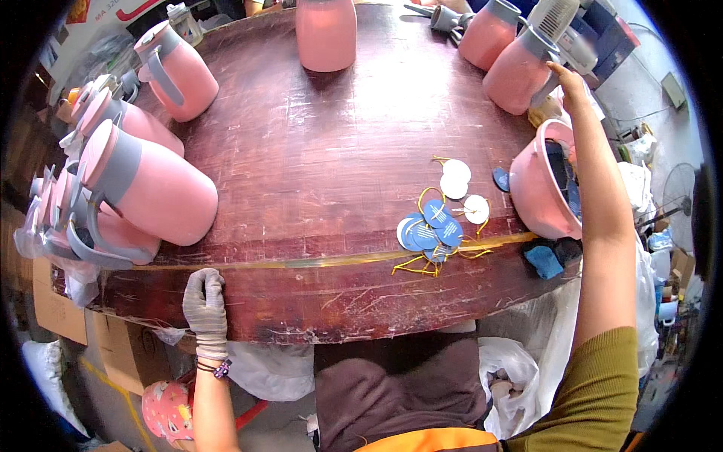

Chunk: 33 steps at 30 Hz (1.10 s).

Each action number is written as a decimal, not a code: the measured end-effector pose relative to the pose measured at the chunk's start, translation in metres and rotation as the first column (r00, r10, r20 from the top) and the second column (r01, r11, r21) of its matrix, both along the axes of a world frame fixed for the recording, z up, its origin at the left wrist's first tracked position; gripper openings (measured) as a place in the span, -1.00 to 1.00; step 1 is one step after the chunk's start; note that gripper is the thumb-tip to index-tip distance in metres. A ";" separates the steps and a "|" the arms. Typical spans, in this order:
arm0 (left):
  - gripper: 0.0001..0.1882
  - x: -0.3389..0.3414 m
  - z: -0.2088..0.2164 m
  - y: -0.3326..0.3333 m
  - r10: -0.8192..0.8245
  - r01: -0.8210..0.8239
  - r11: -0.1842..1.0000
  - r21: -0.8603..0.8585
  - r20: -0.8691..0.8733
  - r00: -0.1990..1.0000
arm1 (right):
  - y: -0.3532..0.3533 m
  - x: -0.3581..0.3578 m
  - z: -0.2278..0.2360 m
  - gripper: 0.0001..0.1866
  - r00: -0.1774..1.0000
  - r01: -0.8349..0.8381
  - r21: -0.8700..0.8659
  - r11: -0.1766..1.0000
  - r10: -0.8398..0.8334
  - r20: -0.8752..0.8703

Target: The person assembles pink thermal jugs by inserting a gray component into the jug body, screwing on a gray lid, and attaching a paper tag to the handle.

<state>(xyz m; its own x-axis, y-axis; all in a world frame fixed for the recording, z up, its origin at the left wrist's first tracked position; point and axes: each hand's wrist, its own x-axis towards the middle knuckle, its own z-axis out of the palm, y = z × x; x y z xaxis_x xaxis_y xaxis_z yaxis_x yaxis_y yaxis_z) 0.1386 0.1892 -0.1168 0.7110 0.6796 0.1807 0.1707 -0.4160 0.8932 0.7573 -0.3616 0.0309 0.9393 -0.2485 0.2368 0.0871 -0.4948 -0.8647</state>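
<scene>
My right hand (570, 81), bare, reaches far out to the right, its fingers at the top of the grey handle of a pink jug (514, 79) with a grey collar. The hand seems closed on that handle, though part of the grip is hidden. A second pink jug (486, 38) stands just behind it. My left hand (205, 305), in a striped grey work glove, rests on the near table edge with its fingers curled and nothing visible in them. Nearest to it is a large pink jug (162, 188) with a grey handle.
Blue and white round tags (437, 224) with yellow strings lie right of centre on the dark red table (301, 166). A pink bucket (531, 181) and a blue cloth (544, 261) sit at the right. More jugs line the left, including one farther back (184, 79); another (326, 38) stands opposite.
</scene>
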 end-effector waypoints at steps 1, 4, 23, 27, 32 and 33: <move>-0.92 -0.004 0.001 0.001 0.043 -0.044 0.999 -0.032 -0.032 0.999 | 0.017 0.003 -0.011 -0.54 1.000 0.009 -0.001 1.000 -0.009 -0.023; -0.92 -0.014 0.001 0.005 0.059 -0.059 0.998 -0.024 -0.028 0.998 | 0.089 -0.011 -0.028 -0.70 0.999 -0.051 0.128 0.990 0.049 0.022; -0.55 -0.011 0.097 -0.244 -0.867 0.777 0.490 -0.395 -0.136 0.479 | 0.008 -0.582 -0.058 -0.59 0.427 -0.541 0.680 0.495 0.858 -0.285; -0.49 0.008 0.127 -0.270 -0.881 0.904 0.398 -0.154 -0.339 0.330 | -0.183 -0.557 -0.097 -0.69 0.927 -0.124 0.184 0.975 0.180 -0.328; -0.60 0.021 0.123 -0.298 -0.851 0.814 0.461 -0.353 -0.437 0.293 | -0.464 -0.583 -0.223 -0.55 0.626 0.771 0.303 0.561 -0.576 -0.526; -0.62 0.016 0.122 -0.298 -0.838 0.792 0.500 -0.351 -0.427 0.340 | -0.450 -0.569 -0.219 -0.41 0.509 0.852 0.277 0.445 -0.574 -0.642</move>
<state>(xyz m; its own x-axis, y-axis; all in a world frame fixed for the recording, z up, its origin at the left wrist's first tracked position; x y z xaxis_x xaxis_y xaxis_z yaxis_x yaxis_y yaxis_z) 0.1548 -0.1087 0.0050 0.8715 -0.2956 -0.3913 0.1819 -0.5462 0.8177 0.1886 -0.8117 -0.1886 0.2962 -0.8123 -0.5023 -0.4865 0.3243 -0.8113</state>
